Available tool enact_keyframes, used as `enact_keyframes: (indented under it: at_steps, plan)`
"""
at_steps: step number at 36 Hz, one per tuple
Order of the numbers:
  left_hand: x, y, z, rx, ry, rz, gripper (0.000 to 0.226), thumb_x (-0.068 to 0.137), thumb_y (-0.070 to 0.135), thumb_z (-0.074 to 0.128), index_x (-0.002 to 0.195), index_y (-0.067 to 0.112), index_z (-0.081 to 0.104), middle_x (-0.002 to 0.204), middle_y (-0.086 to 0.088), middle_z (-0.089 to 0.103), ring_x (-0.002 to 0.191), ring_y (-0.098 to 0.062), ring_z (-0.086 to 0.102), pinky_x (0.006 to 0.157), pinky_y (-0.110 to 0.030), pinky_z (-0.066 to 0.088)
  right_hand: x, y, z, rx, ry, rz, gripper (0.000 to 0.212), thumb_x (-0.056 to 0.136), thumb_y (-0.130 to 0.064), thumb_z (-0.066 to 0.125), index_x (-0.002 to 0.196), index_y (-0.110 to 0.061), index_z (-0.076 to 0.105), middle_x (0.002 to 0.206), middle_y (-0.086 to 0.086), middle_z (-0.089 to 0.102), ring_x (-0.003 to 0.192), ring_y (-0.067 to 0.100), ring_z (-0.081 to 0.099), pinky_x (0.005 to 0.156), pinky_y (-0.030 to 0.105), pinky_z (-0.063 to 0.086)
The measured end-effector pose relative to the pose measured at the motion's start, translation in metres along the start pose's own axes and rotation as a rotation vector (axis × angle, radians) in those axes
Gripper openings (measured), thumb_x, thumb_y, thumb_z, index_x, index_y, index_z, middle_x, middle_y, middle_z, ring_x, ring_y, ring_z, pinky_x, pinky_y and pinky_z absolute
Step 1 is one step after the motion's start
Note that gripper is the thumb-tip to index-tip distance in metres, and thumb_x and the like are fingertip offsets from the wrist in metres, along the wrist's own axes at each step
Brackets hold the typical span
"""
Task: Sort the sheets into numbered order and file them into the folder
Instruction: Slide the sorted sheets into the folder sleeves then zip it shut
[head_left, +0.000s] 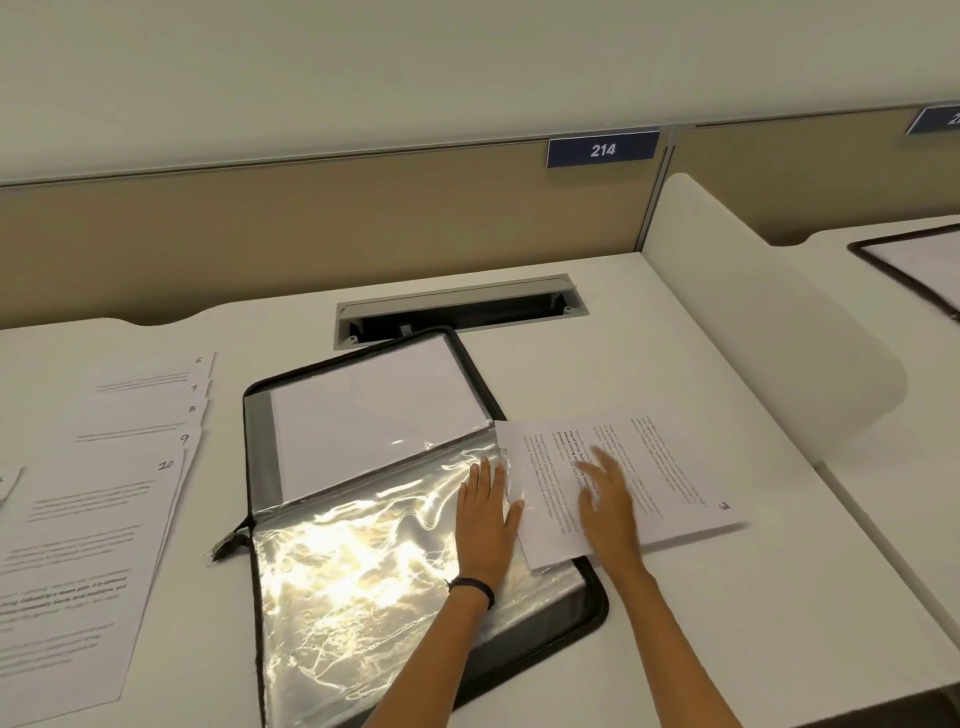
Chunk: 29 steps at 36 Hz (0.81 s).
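A black-edged zip folder (260, 467) lies open on the white desk, its shiny clear sleeves (353, 571) spread toward me. My left hand (485, 519) rests flat on the right edge of the top sleeve, fingers straight. A printed sheet marked 3 (670, 483) lies sideways at the folder's right edge, its left end at the sleeve's opening. My right hand (608, 499) presses on that sheet with spread fingers, slightly blurred. A fanned pile of sheets (104, 493) numbered 6, 7, 8, 9 and 10 lies to the left.
A grey cable tray slot (462, 309) sits behind the folder. A beige partition with a blue 214 sign (602, 149) backs the desk. A white divider panel (753, 322) stands at the right, another folder (914, 265) beyond it. A small paper (8, 483) peeks in at far left.
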<state>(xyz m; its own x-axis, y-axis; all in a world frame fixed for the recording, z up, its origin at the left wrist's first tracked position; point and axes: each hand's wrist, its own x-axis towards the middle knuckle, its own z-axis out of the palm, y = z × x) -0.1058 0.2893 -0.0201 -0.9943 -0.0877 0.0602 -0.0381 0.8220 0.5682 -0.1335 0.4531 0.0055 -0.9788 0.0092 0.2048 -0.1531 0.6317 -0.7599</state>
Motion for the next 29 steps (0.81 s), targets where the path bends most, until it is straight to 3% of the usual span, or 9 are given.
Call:
enact_keyframes:
  at_steps: [7,14,16,18,21,24,29]
  plan:
    - [0.000,-0.004,0.005,-0.074,0.065,0.001,0.078,0.092,0.066,0.012,0.149,0.015,0.027,0.154,0.005,0.011,0.144,-0.010,0.009,0.116,-0.017,-0.003,0.005,-0.017,0.039,0.031,-0.367,-0.134,0.038,0.094,0.004,0.045,0.128,-0.008,0.056,0.140,0.003,0.048,0.130,0.010,0.040,0.115,0.031,0.028]
    - [0.008,0.000,-0.004,-0.085,0.137,-0.042,0.060,0.090,0.050,0.031,0.134,0.016,0.051,0.146,-0.005,0.043,0.136,-0.021,0.036,0.115,-0.030,0.021,0.023,-0.011,0.042,0.014,-0.416,-0.146,0.033,0.093,0.002,0.047,0.119,-0.009,0.064,0.131,0.002,0.056,0.120,0.012,0.050,0.109,0.033,0.036]
    - [0.016,0.002,-0.009,-0.082,0.172,-0.048,0.050,0.088,0.046,0.036,0.119,0.015,0.060,0.133,-0.004,0.053,0.123,-0.023,0.047,0.107,-0.037,0.037,0.026,-0.011,0.040,0.013,-0.424,-0.152,0.031,0.093,0.001,0.047,0.115,-0.010,0.066,0.128,0.001,0.058,0.117,0.009,0.051,0.107,0.029,0.037]
    - [0.024,0.006,-0.014,-0.089,0.220,-0.067,0.040,0.086,0.042,0.039,0.097,0.012,0.062,0.114,-0.003,0.059,0.103,-0.023,0.055,0.085,-0.035,0.046,0.028,-0.012,0.039,0.011,-0.424,-0.171,0.030,0.093,0.000,0.047,0.114,-0.011,0.067,0.127,0.001,0.058,0.116,0.010,0.051,0.106,0.030,0.039]
    - [0.036,0.010,-0.022,-0.093,0.238,-0.121,0.035,0.082,0.042,0.041,0.081,0.012,0.059,0.094,-0.001,0.057,0.086,-0.019,0.052,0.073,-0.033,0.044,0.029,-0.014,0.040,-0.030,-0.432,-0.199,0.034,0.095,-0.002,0.046,0.122,-0.013,0.062,0.131,0.001,0.056,0.120,0.012,0.049,0.108,0.027,0.036]
    - [0.044,0.012,-0.027,-0.140,0.198,-0.158,0.019,0.088,0.028,0.056,0.081,0.011,0.058,0.094,-0.001,0.057,0.091,-0.017,0.050,0.074,-0.029,0.041,0.029,-0.018,0.039,-0.057,-0.428,-0.255,0.041,0.095,-0.002,0.046,0.132,-0.019,0.055,0.136,-0.001,0.053,0.124,0.014,0.047,0.110,0.031,0.035]
    - [0.048,0.012,-0.031,-0.164,0.195,-0.179,0.013,0.089,0.022,0.057,0.082,0.012,0.055,0.091,0.003,0.053,0.086,-0.014,0.049,0.065,-0.027,0.037,0.035,-0.021,0.037,-0.100,-0.470,-0.275,0.041,0.096,-0.003,0.043,0.133,-0.020,0.054,0.139,-0.001,0.051,0.124,0.017,0.044,0.108,0.031,0.034]
